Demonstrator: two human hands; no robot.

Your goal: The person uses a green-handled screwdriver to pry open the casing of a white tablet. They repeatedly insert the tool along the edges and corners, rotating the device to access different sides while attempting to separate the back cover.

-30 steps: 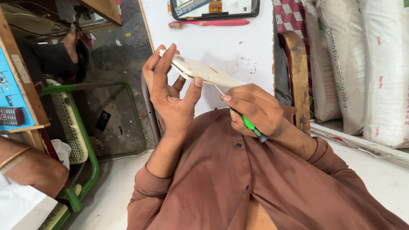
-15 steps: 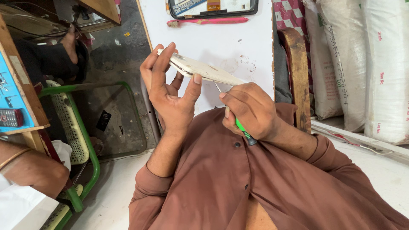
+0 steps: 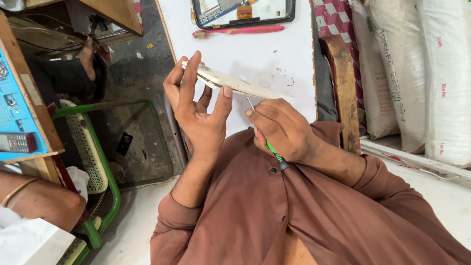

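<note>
My left hand [image 3: 198, 110] holds a pale gold phone body [image 3: 230, 82] edge-on, fingers along its far side and thumb on its near edge. My right hand [image 3: 282, 128] grips a thin screwdriver with a green handle [image 3: 274, 153]. Its metal tip touches the underside of the phone near its right end. Both arms wear brown sleeves. The hands are raised above a white tabletop [image 3: 294, 54].
A dismantled phone screen [image 3: 244, 11] and a pink toothbrush [image 3: 238, 31] lie at the table's far edge. White sacks [image 3: 417, 73] stand at right. A green metal chair [image 3: 93, 157] is at left. Another person's arm [image 3: 34, 198] shows at lower left, beside a blue-topped wooden shelf [image 3: 19, 122].
Both hands have shifted slightly with the phone. The screwdriver stays at the phone's underside, and my right hand has rolled a little around its handle.
</note>
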